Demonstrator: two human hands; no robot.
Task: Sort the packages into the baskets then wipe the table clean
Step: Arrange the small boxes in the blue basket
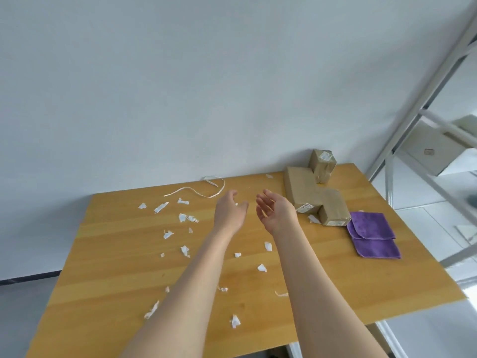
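Head view: my left hand (229, 210) and right hand (276, 213) hover loosely spread, holding nothing, above the yellow wooden table (124, 275). The brown taped cardboard packages (302, 192) sit clustered at two o'clock (no baskets in sight). I judge a hasty reach could sweep the torn white paper scraps (185, 218) onto the floor.

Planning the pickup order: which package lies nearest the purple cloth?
The frontmost package, right beside the cloth; the long package and the small package lie farther back.

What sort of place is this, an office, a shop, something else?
Probably a small parcel-handling or storage room: brown taped packages with shipping labels sit on a wooden table littered with paper scraps, and metal shelving stands to the right.
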